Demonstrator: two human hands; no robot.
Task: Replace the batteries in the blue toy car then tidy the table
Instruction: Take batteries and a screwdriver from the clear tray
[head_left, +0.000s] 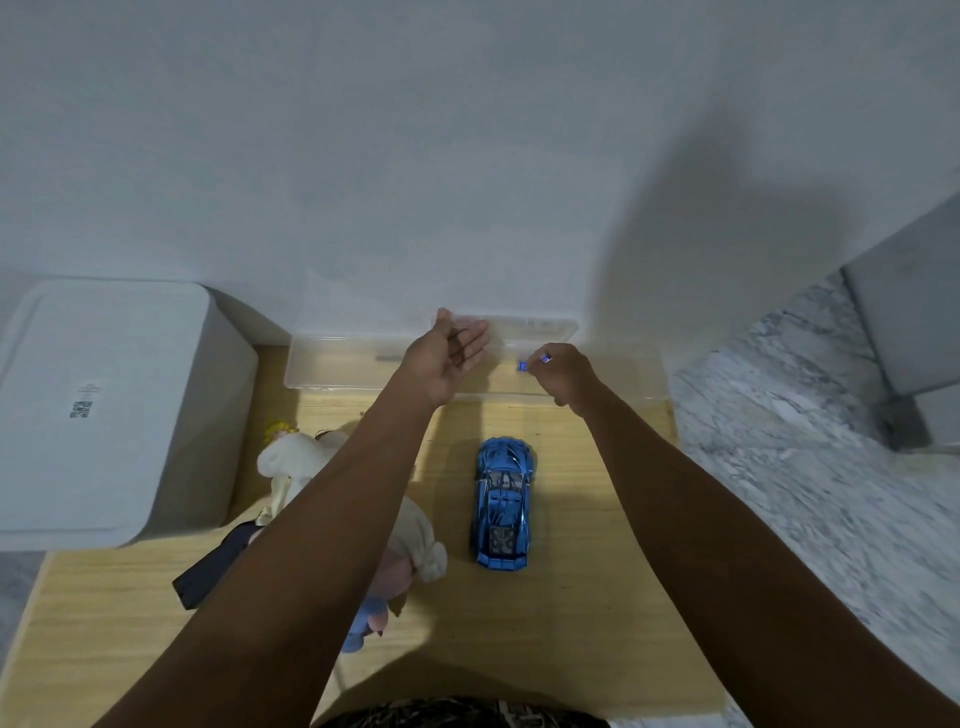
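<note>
The blue toy car (502, 504) sits upright on the wooden table (571, 597), nose pointing toward me. A clear plastic box (332, 364) stands along the wall at the table's far edge, its lid (535, 326) raised. My left hand (451, 358) is spread open, palm up, against the lid. My right hand (566, 376) hovers over the box's right part, fingers pinched on a small blue item (532, 361), apparently batteries.
Left of the car, soft dolls (415, 540) lie partly hidden under my left forearm. A white lidded bin (109, 410) stands at the table's left. A marble floor (810, 467) and a grey cabinet (914, 332) are on the right.
</note>
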